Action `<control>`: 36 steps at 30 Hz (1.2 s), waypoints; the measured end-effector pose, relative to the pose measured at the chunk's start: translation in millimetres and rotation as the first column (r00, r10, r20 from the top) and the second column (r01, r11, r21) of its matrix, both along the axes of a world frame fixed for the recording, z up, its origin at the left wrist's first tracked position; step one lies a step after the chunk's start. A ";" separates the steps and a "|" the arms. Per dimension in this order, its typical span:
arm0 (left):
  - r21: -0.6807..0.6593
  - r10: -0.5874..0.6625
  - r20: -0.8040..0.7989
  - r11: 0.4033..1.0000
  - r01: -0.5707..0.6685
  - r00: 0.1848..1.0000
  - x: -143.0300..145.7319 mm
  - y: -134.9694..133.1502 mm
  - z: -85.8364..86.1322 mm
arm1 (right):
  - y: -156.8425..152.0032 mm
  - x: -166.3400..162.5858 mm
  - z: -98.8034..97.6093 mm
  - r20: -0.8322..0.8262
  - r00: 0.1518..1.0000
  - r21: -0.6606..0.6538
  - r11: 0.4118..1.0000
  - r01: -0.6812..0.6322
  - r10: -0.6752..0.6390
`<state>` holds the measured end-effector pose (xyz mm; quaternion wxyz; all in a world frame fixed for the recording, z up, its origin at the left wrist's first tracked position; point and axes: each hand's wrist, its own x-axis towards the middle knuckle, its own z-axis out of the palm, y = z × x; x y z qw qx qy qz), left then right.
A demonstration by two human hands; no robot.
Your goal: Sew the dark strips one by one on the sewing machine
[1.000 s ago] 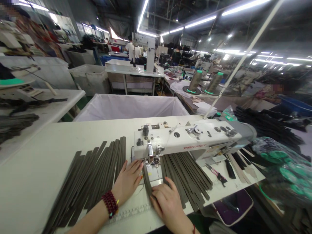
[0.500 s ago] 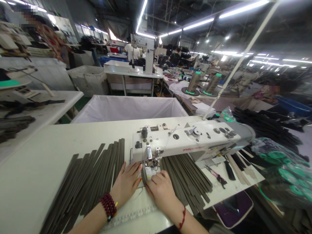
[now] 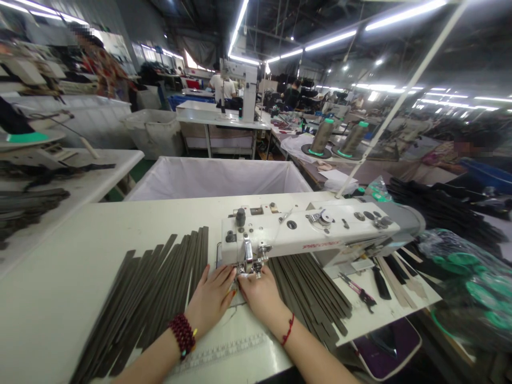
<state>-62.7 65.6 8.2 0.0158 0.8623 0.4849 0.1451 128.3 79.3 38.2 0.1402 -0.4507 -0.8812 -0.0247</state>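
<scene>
My left hand (image 3: 212, 292) lies flat with fingers stretched on the machine bed, just left of the presser foot (image 3: 248, 262). Close by on the other side, my right hand (image 3: 262, 293) has its fingers curled and pressed down at the foot. They close on a dark fabric strip, now almost wholly hidden beneath them. The white sewing machine (image 3: 288, 232) spans the table behind both hands. Grey-brown strips (image 3: 160, 288) fan out under and beside my left forearm. More such strips (image 3: 308, 288) lie beneath the machine arm, to the right.
Thread snips (image 3: 360, 292) and a black-handled tool (image 3: 381, 282) rest at the right. A ruler scale (image 3: 228, 348) runs along the table's front. Beyond the back edge stands a white-lined bin (image 3: 224, 173). Two thread cones (image 3: 322, 137) stand farther back. Other people are in the background.
My right hand has slid forward to the presser foot, covering the strip that showed between my hands. My left hand stays nearly in place. The whole view has shifted slightly.
</scene>
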 end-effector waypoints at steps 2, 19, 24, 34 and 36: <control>0.000 -0.003 0.005 1.000 0.003 1.000 -0.1 0.3 1.2 | 3.2 -1.3 -0.1 -0.008 1.000 0.000 1.000 0.008 -0.008; 0.024 -0.073 0.070 0.997 0.071 0.995 -14.9 56.8 11.5 | -112.6 83.3 11.5 -0.223 0.920 -0.012 0.944 0.329 -0.324; 0.021 -0.186 0.056 0.983 0.185 0.981 -7.6 89.8 12.0 | -108.6 66.1 5.2 -0.055 0.893 -0.011 0.895 0.446 -0.446; -0.013 -0.075 -0.067 0.997 0.074 0.995 -68.8 15.5 21.6 | -92.8 64.3 9.2 0.015 0.883 0.086 0.881 0.466 -0.469; 0.030 -0.062 -0.072 0.997 0.064 0.996 -73.2 -0.7 21.1 | -106.5 77.2 13.7 -0.054 0.897 0.130 0.888 0.441 -0.438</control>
